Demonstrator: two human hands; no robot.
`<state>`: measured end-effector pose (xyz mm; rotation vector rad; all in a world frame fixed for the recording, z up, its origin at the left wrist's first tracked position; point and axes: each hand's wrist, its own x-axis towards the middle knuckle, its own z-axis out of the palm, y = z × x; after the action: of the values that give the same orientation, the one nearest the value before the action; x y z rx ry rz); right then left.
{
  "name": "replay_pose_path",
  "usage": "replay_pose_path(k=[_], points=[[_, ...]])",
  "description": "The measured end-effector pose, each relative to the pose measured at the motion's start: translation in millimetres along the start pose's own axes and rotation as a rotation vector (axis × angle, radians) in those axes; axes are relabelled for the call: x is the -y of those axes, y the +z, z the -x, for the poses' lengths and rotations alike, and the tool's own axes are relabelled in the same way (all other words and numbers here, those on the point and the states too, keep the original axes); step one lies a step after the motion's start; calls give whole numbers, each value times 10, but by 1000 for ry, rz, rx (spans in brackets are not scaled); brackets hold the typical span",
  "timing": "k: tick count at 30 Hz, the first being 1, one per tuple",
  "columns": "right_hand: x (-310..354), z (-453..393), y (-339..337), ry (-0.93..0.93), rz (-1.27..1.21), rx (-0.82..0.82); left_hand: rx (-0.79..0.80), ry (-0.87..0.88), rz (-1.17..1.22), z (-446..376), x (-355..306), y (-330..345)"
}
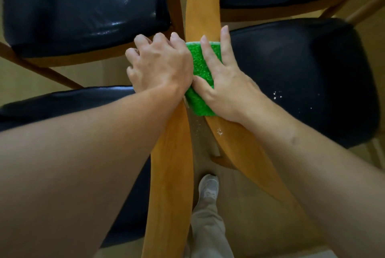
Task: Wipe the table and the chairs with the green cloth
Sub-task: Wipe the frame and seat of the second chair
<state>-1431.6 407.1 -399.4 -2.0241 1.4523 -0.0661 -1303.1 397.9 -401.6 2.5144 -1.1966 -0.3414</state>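
I see two chair backs meeting below me, the left chair back [168, 174] beside the right chair back [203, 14]. The cloth [201, 70] lies on the right one, my left hand [158, 64] left of it, my right hand [223, 82] on it.

No legible text, no labels, no brand marks, no numbers, no signs on any surface in the head view

Left hand [160, 66] curled, right hand [220, 82] flat, fingers straight.
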Motion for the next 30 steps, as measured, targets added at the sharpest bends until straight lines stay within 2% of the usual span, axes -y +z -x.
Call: replay_pose_path(k=[2, 6, 11, 17, 20, 22, 26, 30], points=[[54, 19, 14, 69, 6, -13, 16, 66, 60, 46, 11, -52], [116, 83, 101, 130, 92, -75, 98, 353, 189, 287, 217, -164], [-55, 470, 169, 93, 38, -87, 201, 495, 177, 742, 307, -131], [-330, 1121, 130, 185, -86, -24, 230, 553, 108, 916, 347, -143], [-286, 1191, 186, 269, -101, -65, 205, 539, 70, 927, 299, -137], [-169, 1073, 248, 303, -28, -115, 201, 537, 50, 935, 280, -134], [62, 742, 343, 223, 174, -280, 192, 540, 43, 928, 273, -136], [23, 851, 351, 160, 168, -311, 195, 552, 4, 935, 258, -152]])
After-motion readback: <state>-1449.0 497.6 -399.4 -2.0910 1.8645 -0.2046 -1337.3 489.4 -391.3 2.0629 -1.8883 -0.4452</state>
